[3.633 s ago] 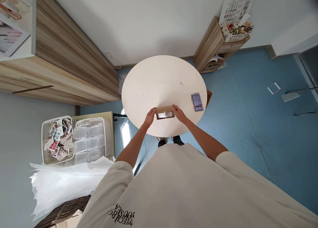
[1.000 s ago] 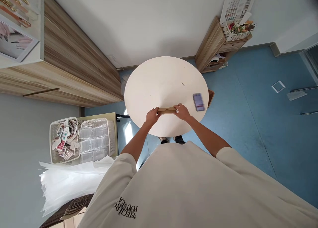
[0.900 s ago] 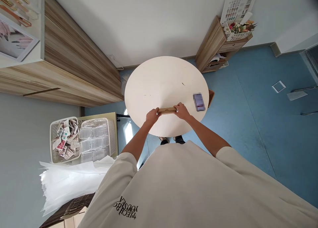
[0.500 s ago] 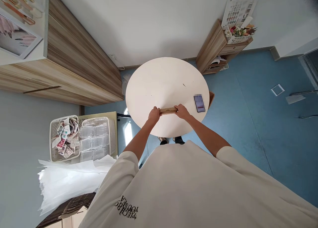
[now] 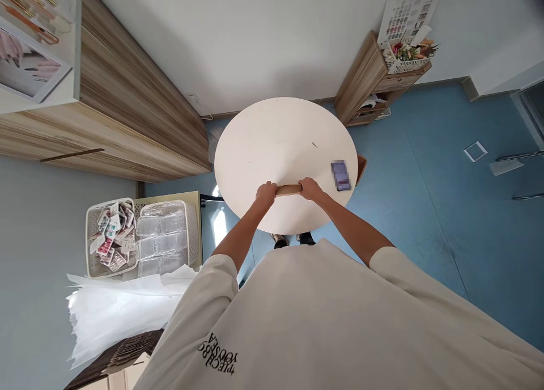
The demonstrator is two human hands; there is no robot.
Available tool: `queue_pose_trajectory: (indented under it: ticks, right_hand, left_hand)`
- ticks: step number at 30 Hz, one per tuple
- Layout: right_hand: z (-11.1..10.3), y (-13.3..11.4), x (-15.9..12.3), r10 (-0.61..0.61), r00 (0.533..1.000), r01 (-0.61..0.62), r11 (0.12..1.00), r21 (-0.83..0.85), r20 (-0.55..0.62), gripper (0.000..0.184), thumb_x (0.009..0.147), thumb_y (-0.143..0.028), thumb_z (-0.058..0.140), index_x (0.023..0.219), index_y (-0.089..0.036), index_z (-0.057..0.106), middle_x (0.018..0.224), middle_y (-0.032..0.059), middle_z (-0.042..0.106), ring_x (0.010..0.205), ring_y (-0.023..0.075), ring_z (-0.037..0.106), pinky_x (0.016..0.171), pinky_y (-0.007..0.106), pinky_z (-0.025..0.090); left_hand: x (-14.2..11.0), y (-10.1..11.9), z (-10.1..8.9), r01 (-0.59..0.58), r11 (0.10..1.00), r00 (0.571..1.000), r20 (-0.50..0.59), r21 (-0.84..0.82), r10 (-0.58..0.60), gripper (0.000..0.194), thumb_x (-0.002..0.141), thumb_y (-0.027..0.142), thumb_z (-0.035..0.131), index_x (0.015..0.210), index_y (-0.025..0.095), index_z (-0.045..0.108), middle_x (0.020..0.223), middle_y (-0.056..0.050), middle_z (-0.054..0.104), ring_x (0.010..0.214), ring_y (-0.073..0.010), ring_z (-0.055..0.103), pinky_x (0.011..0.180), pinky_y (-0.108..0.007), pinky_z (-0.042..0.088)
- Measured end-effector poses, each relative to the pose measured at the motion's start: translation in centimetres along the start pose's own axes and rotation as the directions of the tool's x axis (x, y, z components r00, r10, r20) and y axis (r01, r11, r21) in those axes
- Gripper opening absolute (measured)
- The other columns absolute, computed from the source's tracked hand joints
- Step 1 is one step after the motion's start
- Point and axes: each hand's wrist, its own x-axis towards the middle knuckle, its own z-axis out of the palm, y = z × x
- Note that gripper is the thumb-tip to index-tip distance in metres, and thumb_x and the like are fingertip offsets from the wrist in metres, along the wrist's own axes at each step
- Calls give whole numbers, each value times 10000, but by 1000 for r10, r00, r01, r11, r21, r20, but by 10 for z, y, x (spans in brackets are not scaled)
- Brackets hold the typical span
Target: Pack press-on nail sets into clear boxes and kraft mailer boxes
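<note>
A narrow brown cardboard box [image 5: 288,190] is held crosswise over the near part of the round white table [image 5: 284,135]. My left hand [image 5: 266,193] is closed on its left end, and my right hand [image 5: 310,189] grips the right end. Only the middle stretch of the box shows; the fingers cover both ends. To the right of my right hand lies a phone [image 5: 340,176], its picture blurred into blocks.
At left stand a white basket [image 5: 88,237] of small packaged cards and another basket [image 5: 193,231] of clear plastic boxes. White sheets [image 5: 123,310] lie below them. A wooden cabinet [image 5: 140,89] flanks the table's left; a small cabinet [image 5: 361,84] stands behind right.
The cardboard box has tilted slightly, so its front edge looks different. Both hands have shifted a little and keep their hold on its ends.
</note>
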Motion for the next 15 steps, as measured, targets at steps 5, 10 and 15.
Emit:
queue_pose_trajectory:
  ticks: [5,10,15]
  right_hand:
    - [1,-1,2,17,1000,-17,999,31,2,124,886,-120,714,979,-199,693,1060,120,692,1003,287,664,790,358,504]
    - [2,-1,-2,5,1000,-4,1000,31,-8,179,915,-123,687,1081,-190,690,1146,146,675,1039,296,670,834,380,529]
    - [0,3,-9,-61,997,64,997,48,-51,148,952,-183,693,1099,-187,676,1147,157,669,988,289,676,833,382,539]
  left_hand:
    - [1,1,0,-30,999,1000,-6,15,30,253,962,113,643,1208,148,689,1185,-170,684,1070,-310,719,862,-370,547]
    - [1,1,2,-28,1000,999,-16,4,28,273,951,76,630,1206,157,685,1182,-168,690,1067,-310,720,882,-383,556]
    - [-2,-5,7,-42,997,998,-53,-62,39,237,977,111,618,1203,169,665,1240,-158,652,1090,-295,700,873,-367,557]
